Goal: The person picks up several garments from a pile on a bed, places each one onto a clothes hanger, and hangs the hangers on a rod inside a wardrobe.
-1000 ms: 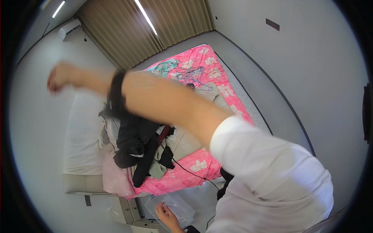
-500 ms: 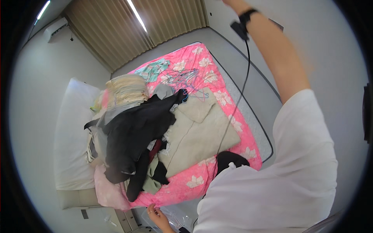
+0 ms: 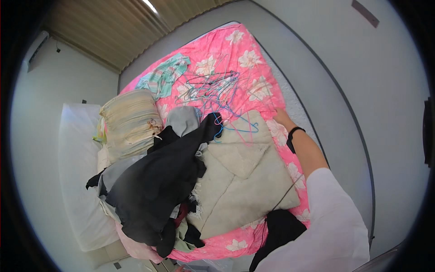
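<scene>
My right hand reaches down to the right edge of the pink flowered sheet. Its fingers look stretched out against the cloth, and nothing shows in them. Left of it, a tangle of blue and pink hangers lies partly on the sheet and partly on a folded beige quilt. A large black garment is heaped over other clothes beside the quilt. Of my left hand, only a small skin-coloured patch may show at the lower edge; its fingers cannot be made out.
Toward the far left lie a teal plaid cloth and a striped pillow-like bundle, with a grey cloth near it. A white covered headboard lines the left side. A thin black cable crosses the quilt near my black-clothed leg.
My right arm has come down from high on the right to the bed's edge. My view has moved closer over the bed. My left hand has almost left the view at the bottom.
</scene>
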{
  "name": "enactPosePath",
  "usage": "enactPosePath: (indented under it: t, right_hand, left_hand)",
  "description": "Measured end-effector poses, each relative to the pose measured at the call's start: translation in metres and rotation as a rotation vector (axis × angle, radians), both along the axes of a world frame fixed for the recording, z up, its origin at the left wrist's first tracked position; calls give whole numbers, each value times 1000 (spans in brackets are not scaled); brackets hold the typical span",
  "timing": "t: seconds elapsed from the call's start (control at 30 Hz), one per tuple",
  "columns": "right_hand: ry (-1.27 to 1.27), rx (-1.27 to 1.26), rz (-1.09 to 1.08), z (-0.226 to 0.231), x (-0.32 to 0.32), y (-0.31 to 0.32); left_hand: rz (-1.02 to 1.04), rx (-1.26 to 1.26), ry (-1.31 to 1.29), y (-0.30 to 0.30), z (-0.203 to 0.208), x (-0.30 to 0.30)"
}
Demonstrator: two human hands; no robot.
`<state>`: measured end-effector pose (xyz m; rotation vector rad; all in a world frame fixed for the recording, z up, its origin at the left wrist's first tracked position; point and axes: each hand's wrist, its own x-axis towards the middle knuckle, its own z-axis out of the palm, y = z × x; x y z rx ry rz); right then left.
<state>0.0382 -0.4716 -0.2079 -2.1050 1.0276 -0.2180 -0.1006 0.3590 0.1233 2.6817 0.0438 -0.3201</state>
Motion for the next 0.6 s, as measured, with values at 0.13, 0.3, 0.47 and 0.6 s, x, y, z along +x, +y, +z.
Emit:
enactPosePath:
  t: [0.13, 0.3, 0.47, 0.6]
  right_hand:
    - [-40, -5, 47, -77, 5, 1]
    - [-67, -196, -4, -150, 30, -27]
    - [301, -253, -24, -133, 45, -16]
    - [424, -286, 123, -112, 34, 4]
  left_hand:
    - [461, -292, 227, 2, 11, -10]
    - [597, -322, 210, 15, 3, -39]
    - [725, -296, 189, 29, -3, -67]
    - [839, -305, 165, 29, -24, -71]
